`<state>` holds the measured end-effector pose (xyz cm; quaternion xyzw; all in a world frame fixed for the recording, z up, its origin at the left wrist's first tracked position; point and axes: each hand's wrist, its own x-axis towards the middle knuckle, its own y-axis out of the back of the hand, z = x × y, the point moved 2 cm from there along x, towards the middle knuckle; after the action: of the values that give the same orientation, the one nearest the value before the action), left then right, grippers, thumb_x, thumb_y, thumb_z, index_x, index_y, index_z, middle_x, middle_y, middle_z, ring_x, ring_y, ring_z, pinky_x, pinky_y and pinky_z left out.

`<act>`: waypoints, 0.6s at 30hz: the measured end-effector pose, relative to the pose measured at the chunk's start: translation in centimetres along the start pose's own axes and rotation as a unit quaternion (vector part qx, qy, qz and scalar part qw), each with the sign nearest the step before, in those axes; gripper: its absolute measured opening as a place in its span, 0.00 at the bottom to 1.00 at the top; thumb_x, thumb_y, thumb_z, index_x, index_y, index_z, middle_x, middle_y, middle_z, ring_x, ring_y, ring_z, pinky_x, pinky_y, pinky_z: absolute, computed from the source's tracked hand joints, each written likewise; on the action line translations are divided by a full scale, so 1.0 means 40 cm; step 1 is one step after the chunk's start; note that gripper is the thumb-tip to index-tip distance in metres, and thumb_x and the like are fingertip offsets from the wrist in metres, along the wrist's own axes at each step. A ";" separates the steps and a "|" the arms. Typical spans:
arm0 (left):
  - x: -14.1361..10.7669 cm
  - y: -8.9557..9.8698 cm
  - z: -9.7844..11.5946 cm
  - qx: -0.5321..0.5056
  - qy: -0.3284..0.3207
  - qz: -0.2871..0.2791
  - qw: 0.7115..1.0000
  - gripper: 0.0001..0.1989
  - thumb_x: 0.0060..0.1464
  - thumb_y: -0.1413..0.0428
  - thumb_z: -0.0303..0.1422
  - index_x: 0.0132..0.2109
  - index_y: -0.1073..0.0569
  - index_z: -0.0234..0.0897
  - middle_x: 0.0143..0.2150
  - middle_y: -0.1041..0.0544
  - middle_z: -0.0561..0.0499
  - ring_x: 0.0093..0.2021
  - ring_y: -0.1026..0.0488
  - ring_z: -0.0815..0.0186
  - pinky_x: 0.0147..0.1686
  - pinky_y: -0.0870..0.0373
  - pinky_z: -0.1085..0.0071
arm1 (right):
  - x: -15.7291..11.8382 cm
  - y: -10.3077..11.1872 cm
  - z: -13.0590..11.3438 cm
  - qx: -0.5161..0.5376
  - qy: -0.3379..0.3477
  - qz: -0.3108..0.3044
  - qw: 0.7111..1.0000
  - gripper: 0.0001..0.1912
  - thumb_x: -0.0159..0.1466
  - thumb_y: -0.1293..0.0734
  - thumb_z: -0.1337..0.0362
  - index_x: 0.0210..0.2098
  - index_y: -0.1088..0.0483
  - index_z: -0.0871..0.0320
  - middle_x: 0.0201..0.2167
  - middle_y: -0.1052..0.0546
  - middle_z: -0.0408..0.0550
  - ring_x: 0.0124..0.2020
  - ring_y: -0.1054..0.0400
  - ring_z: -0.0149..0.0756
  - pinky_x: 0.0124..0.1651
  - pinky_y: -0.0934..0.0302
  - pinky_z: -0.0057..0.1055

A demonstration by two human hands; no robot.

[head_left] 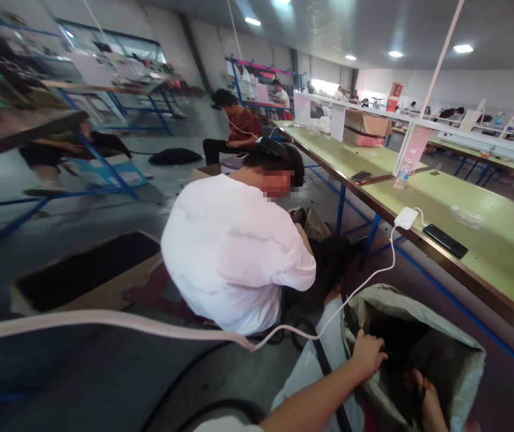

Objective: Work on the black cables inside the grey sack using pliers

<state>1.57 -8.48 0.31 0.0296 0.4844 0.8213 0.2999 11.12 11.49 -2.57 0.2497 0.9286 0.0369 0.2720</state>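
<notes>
In the head view, the left grip is at the near-left part of the mouth of the sack, fingers curled in; whether it pinches anything is hidden. The right grip is inside the mouth, close to an orange bit that seems to lie between its fingers, though the dark interior is too dim to be sure how tightly they close. Dark stuff shows deeper in the sack.

A white cord sweeps in from the left edge, dips in front of a person in a white shirt, then rises past the sack to a white plug at the edge of the desk. A black phone lies beside the plug; a second phone and a clear bottle are farther back. Crumpled clear plastic is near the middle of the desk.

The sack's wide mouth opens below the brown desk edge, with blue legs and bars behind it. Black tubing runs along the sack's left side, and the seated person is close beyond, so room there is tight. The floor is more open at lower left, short of a box of black material.
</notes>
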 end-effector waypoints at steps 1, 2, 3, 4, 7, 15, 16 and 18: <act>0.000 0.005 0.001 -0.006 0.008 0.001 1.000 0.17 0.65 0.40 0.46 0.53 0.19 0.41 0.50 0.16 0.42 0.55 0.21 0.49 0.61 0.40 0.51 | 0.001 0.002 0.007 0.001 -0.008 0.010 1.000 0.28 0.37 0.27 0.36 0.21 0.31 0.53 0.21 0.24 0.53 0.31 0.23 0.54 0.37 0.27 0.44; 0.000 0.011 0.003 -0.012 0.014 0.001 1.000 0.17 0.66 0.41 0.46 0.53 0.19 0.41 0.50 0.16 0.42 0.55 0.21 0.49 0.61 0.40 0.51 | 0.001 0.003 0.012 0.000 -0.012 0.018 1.000 0.27 0.36 0.26 0.37 0.20 0.31 0.53 0.21 0.24 0.52 0.29 0.24 0.52 0.35 0.29 0.43; 0.000 0.018 0.005 -0.017 0.018 0.005 1.000 0.17 0.67 0.42 0.46 0.54 0.19 0.42 0.51 0.16 0.43 0.55 0.21 0.50 0.61 0.40 0.51 | 0.001 0.002 0.016 -0.004 -0.012 0.019 1.000 0.27 0.36 0.26 0.37 0.20 0.30 0.53 0.21 0.24 0.51 0.26 0.26 0.49 0.33 0.30 0.42; -0.001 0.024 0.007 -0.020 0.019 0.011 1.000 0.17 0.68 0.42 0.46 0.55 0.19 0.43 0.51 0.16 0.43 0.55 0.21 0.50 0.61 0.39 0.52 | -0.002 -0.002 0.018 -0.010 -0.010 0.010 1.000 0.27 0.37 0.26 0.37 0.21 0.30 0.53 0.20 0.25 0.50 0.24 0.28 0.47 0.30 0.32 0.41; -0.005 0.036 0.011 -0.014 0.013 0.020 1.000 0.17 0.68 0.43 0.46 0.55 0.19 0.44 0.51 0.16 0.44 0.56 0.22 0.51 0.60 0.39 0.53 | -0.015 -0.029 0.019 -0.032 -0.008 -0.059 0.998 0.27 0.39 0.25 0.36 0.22 0.29 0.53 0.19 0.26 0.49 0.20 0.34 0.40 0.25 0.38 0.38; -0.017 0.033 0.012 0.023 -0.008 0.011 1.000 0.16 0.68 0.43 0.46 0.53 0.17 0.43 0.51 0.17 0.44 0.55 0.22 0.51 0.59 0.40 0.54 | -0.037 -0.067 0.022 -0.112 0.007 -0.118 0.987 0.32 0.47 0.27 0.32 0.27 0.27 0.56 0.23 0.24 0.46 0.24 0.34 0.37 0.29 0.41 0.33; -0.018 0.033 0.011 0.026 -0.005 0.011 1.000 0.17 0.69 0.44 0.46 0.53 0.17 0.43 0.50 0.17 0.44 0.55 0.22 0.51 0.58 0.40 0.54 | -0.036 -0.066 0.024 -0.114 0.006 -0.121 0.986 0.33 0.47 0.28 0.31 0.29 0.26 0.57 0.23 0.24 0.47 0.24 0.34 0.37 0.29 0.41 0.33; -0.019 0.032 0.011 0.038 -0.012 -0.001 0.999 0.18 0.70 0.45 0.47 0.52 0.17 0.42 0.50 0.17 0.43 0.54 0.22 0.51 0.57 0.40 0.54 | -0.036 -0.065 0.029 -0.123 0.005 -0.123 0.985 0.36 0.48 0.30 0.29 0.31 0.26 0.58 0.24 0.25 0.47 0.24 0.34 0.37 0.29 0.42 0.33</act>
<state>1.75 -8.97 1.79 0.0503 0.5119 0.8013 0.3055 11.63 8.44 -3.37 0.0983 0.9421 0.1183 0.2981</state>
